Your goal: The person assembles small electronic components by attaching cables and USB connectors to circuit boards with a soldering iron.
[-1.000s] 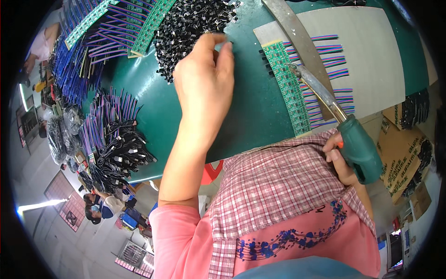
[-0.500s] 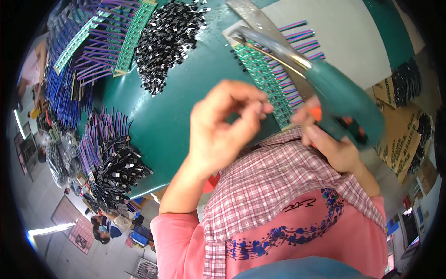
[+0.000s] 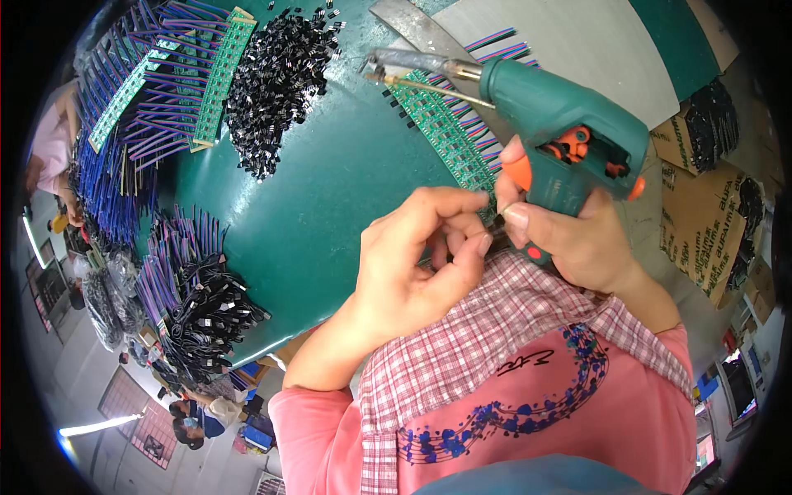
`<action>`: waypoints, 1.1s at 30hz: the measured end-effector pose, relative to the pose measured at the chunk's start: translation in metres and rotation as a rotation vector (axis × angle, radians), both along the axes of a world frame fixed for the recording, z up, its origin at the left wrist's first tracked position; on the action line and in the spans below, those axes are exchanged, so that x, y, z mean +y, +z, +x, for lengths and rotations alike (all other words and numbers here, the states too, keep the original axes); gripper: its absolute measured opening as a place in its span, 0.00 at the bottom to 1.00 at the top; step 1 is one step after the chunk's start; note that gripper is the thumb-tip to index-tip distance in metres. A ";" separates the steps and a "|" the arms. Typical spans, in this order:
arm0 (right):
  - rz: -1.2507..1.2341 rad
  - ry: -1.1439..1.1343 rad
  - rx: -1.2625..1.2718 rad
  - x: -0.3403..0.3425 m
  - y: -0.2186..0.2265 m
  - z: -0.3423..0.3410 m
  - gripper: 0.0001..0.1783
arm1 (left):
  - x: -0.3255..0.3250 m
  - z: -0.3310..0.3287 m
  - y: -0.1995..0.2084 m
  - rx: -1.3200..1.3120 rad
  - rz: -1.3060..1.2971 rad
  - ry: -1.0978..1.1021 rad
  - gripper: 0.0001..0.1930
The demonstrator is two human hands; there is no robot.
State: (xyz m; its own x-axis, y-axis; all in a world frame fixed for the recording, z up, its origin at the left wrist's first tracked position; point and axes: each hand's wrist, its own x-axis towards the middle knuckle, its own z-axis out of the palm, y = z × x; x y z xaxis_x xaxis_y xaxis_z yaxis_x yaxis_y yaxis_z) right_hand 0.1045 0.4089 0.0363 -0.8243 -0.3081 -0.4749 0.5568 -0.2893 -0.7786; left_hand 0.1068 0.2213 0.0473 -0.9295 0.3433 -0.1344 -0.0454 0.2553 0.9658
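Left hand (image 3: 417,260) is curling its fingers inward, pinching something small and dark at the fingertips, just beside the right hand. Right hand (image 3: 569,235) is gripping a teal soldering gun (image 3: 561,124), tip hanging over a green circuit strip (image 3: 437,124) on the green table (image 3: 322,190). Black component pile (image 3: 276,78) is lying well apart.
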 end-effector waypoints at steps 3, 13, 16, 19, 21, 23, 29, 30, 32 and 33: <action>0.030 -0.078 0.115 -0.003 -0.006 0.009 0.20 | 0.000 0.003 0.004 -0.217 0.001 -0.020 0.08; 0.425 0.073 0.379 -0.003 -0.004 0.012 0.18 | -0.002 -0.020 0.001 -0.546 0.040 0.275 0.09; 0.828 0.404 0.629 0.019 -0.010 0.024 0.16 | -0.019 -0.046 -0.012 -0.522 -0.120 0.245 0.10; 0.690 0.391 0.517 0.031 -0.017 0.041 0.12 | -0.019 -0.060 -0.020 -0.564 -0.176 0.236 0.10; 0.387 0.175 0.294 0.036 -0.022 0.049 0.10 | -0.017 -0.063 -0.023 -0.584 -0.186 0.211 0.09; 0.679 0.387 0.424 0.046 -0.026 0.054 0.08 | -0.017 -0.064 -0.025 -0.589 -0.191 0.212 0.08; 0.562 0.272 0.421 0.050 -0.036 0.066 0.08 | -0.016 -0.066 -0.026 -0.603 -0.182 0.207 0.08; 0.560 0.273 0.420 0.052 -0.037 0.066 0.08 | -0.016 -0.066 -0.026 -0.605 -0.180 0.210 0.08; 0.748 0.454 0.500 0.060 -0.038 0.065 0.08 | -0.015 -0.067 -0.023 -0.614 -0.185 0.210 0.08; 0.748 0.454 0.499 0.057 -0.037 0.066 0.08 | -0.014 -0.067 -0.023 -0.621 -0.188 0.208 0.09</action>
State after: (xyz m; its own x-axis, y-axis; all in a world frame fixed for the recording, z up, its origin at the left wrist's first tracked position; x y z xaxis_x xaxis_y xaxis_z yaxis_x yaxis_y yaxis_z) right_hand 0.1706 0.4656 -0.0012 -0.8603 -0.4065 -0.3077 0.0540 0.5275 -0.8479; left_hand 0.0394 0.2075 0.0246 -0.7047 0.0838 -0.7046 -0.6437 0.3423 0.6845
